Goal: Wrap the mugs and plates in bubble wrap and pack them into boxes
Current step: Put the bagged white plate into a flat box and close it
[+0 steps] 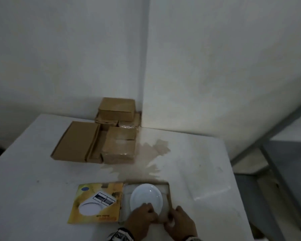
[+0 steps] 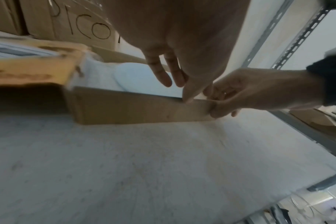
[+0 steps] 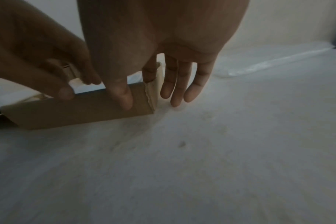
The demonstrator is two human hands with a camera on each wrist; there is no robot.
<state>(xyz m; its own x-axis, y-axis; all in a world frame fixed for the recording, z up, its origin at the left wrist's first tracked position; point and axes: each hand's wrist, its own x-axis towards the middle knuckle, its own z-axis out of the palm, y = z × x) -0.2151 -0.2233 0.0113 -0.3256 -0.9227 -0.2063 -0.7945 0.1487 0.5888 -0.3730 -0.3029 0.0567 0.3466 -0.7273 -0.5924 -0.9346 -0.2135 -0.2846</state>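
A person's right hand (image 1: 179, 221) and left hand (image 1: 141, 216) work the near edge of an open cardboard box (image 1: 169, 199) at the front of a white table (image 1: 42, 197): the right pinches the box's near right corner between thumb and forefinger, its other fingers hanging straight outside the wall, while the left thumb presses the top of the near wall, fingers reaching loosely over a white plate (image 1: 146, 197) that lies inside on white padding; whether the plate itself is wrapped cannot be told. The box's yellow printed lid (image 1: 96, 202) is folded out flat to the left, so closing appears yet to come. By this evidence the job is well under way: a cluster of brown boxes (image 1: 118, 133), some seemingly sealed, is stacked well apart in the far corner where two pale walls meet. A sheet of clear wrap (image 1: 214, 188) lies on the table to the right, near a brownish stain (image 1: 153, 153); grey metal shelving (image 1: 274, 153) stands beyond. No mugs are in view
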